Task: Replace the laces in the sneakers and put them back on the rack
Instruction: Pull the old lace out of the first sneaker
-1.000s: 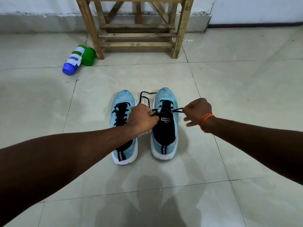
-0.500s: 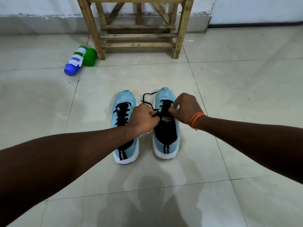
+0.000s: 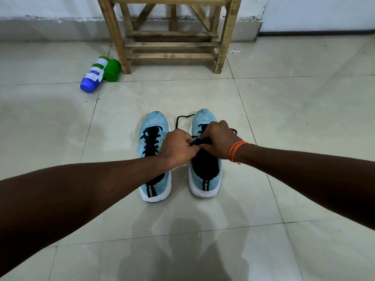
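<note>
The light-blue knit right sneaker sits on the beige tiled floor beside its laced twin, near the wooden slatted rack. Left grip and right grip both pinch its black lace, close together.

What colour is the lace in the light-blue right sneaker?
The thin lace is black; head view.

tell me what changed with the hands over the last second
The right hand moved left, from pulling the black lace out sideways to meeting the left hand over the right sneaker. Both hands still pinch the lace. The left hand, left sneaker, bottle and rack stayed put.
</note>
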